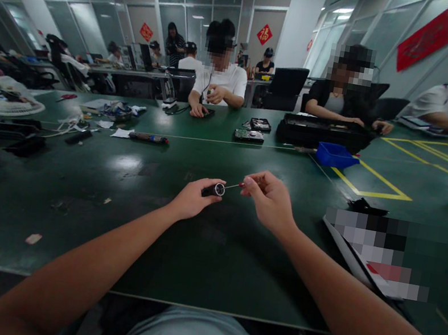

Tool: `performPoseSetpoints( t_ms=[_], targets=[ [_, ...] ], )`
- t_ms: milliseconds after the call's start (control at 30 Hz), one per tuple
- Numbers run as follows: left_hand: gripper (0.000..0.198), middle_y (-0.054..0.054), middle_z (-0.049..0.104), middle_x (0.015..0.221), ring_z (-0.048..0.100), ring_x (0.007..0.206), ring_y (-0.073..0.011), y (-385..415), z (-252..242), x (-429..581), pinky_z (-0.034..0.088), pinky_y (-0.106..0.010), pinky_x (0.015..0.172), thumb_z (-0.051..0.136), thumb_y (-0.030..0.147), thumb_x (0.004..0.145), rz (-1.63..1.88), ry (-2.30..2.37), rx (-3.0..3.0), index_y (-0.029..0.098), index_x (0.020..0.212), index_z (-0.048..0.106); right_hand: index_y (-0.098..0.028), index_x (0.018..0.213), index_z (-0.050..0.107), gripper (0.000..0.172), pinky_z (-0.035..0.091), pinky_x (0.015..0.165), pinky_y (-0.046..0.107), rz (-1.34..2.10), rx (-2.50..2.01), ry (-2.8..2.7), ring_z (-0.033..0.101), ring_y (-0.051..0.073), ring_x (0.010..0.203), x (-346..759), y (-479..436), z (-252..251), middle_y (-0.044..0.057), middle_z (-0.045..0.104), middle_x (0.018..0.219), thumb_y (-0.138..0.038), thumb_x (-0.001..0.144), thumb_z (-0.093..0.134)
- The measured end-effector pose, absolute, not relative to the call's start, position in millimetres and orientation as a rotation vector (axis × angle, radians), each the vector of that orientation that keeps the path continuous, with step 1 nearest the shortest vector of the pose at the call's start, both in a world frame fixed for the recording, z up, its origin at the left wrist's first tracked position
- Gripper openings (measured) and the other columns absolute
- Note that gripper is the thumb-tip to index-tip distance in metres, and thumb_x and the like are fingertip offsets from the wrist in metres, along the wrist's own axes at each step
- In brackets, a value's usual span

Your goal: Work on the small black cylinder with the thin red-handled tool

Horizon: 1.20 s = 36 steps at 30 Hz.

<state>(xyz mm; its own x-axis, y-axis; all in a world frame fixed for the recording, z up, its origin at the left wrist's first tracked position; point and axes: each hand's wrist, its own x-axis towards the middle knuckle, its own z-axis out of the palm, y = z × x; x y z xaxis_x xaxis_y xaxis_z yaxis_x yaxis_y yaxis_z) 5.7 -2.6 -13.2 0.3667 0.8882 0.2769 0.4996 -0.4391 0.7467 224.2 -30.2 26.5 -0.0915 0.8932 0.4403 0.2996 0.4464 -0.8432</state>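
My left hand is closed around a short black cylinder with a silver ring at its end, which looks like a small flashlight. Its ringed end faces right and toward me. Between the fingertips of my right hand is a thin screwdriver, with a bit of red showing where the shaft meets the grip. The shaft points left at the ringed end; whether its tip touches or enters the cylinder I cannot tell. Both hands are above the green table, and the fingers hide most of the screwdriver's handle.
Ahead lie two hard drives, a long black housing and a blue bin. A dark rod-like device and loose parts are at left. A partly blurred flat item lies right. Co-workers sit across the table.
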Motion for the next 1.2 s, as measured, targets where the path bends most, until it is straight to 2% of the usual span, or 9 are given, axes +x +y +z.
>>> performPoseSetpoints(
  t_ms=[300,467,567,633,800,967,1100,1200],
  targets=[
    [0.046,-0.004,0.065,0.126,0.058,0.117,-0.0226,-1.5,-15.6,4.7,0.040,-0.041,0.107,0.071,0.024,0.083,0.907,1.186,2.085,0.028,0.128,0.063,-0.022,0.070,0.060,0.039,0.037,0.052,0.028,0.517,-1.266,-1.674,0.054,0.014,0.051,225.0,-32.2,30.2,0.000,0.065,0.057,-0.057,0.085,0.063],
    [0.045,-0.004,0.065,0.126,0.058,0.117,-0.0228,-3.1,-13.0,5.4,0.040,-0.041,0.107,0.071,0.024,0.084,0.891,1.186,2.089,0.027,0.128,0.063,-0.021,0.089,0.063,0.022,0.044,0.060,0.030,0.538,-1.198,-1.704,0.061,0.016,0.062,224.6,-31.6,30.0,0.001,0.068,0.070,-0.042,0.091,0.057],
    [0.045,-0.004,0.065,0.125,0.059,0.115,-0.0223,-3.7,-12.0,5.5,0.041,-0.040,0.106,0.070,0.024,0.084,0.894,1.180,2.088,0.027,0.128,0.063,-0.021,0.091,0.061,0.015,0.045,0.063,0.031,0.541,-1.207,-1.703,0.063,0.017,0.068,224.4,-32.6,32.0,0.002,0.068,0.076,-0.033,0.091,0.053],
    [0.045,-0.004,0.065,0.125,0.059,0.114,-0.0220,-4.0,-11.9,5.5,0.041,-0.040,0.105,0.070,0.024,0.084,0.896,1.179,2.086,0.027,0.128,0.063,-0.021,0.091,0.062,0.016,0.044,0.062,0.031,0.567,-1.234,-1.701,0.063,0.017,0.068,224.8,-32.7,33.7,0.002,0.067,0.075,-0.034,0.091,0.052],
    [0.045,-0.005,0.066,0.124,0.060,0.113,-0.0227,-3.7,-12.2,5.7,0.042,-0.041,0.104,0.071,0.025,0.083,0.889,1.193,2.090,0.026,0.127,0.064,-0.020,0.086,0.063,0.034,0.039,0.056,0.031,0.578,-1.300,-1.699,0.055,0.016,0.055,224.9,-30.3,32.8,-0.001,0.057,0.059,-0.046,0.096,0.044],
    [0.046,-0.005,0.065,0.124,0.060,0.113,-0.0224,-2.3,-13.5,5.2,0.041,-0.041,0.105,0.070,0.024,0.083,0.907,1.172,2.074,0.026,0.128,0.063,-0.022,0.102,0.060,0.020,0.041,0.062,0.030,0.593,-1.198,-1.685,0.058,0.016,0.066,224.4,-30.7,29.1,-0.001,0.061,0.072,-0.033,0.094,0.045],
    [0.045,-0.005,0.065,0.124,0.060,0.112,-0.0227,-1.7,-14.4,4.8,0.042,-0.040,0.104,0.070,0.025,0.083,0.910,1.190,2.068,0.026,0.128,0.063,-0.023,0.091,0.063,0.030,0.040,0.060,0.031,0.577,-1.222,-1.736,0.056,0.017,0.064,225.1,-32.3,30.6,0.000,0.060,0.069,-0.041,0.098,0.040],
    [0.045,-0.005,0.065,0.124,0.060,0.112,-0.0223,-1.6,-14.5,4.7,0.042,-0.040,0.104,0.070,0.024,0.084,0.910,1.183,2.072,0.026,0.128,0.063,-0.022,0.101,0.062,0.025,0.042,0.062,0.033,0.556,-1.237,-1.714,0.059,0.018,0.067,224.5,-31.5,30.9,0.002,0.064,0.076,-0.038,0.097,0.042]
  ],
)
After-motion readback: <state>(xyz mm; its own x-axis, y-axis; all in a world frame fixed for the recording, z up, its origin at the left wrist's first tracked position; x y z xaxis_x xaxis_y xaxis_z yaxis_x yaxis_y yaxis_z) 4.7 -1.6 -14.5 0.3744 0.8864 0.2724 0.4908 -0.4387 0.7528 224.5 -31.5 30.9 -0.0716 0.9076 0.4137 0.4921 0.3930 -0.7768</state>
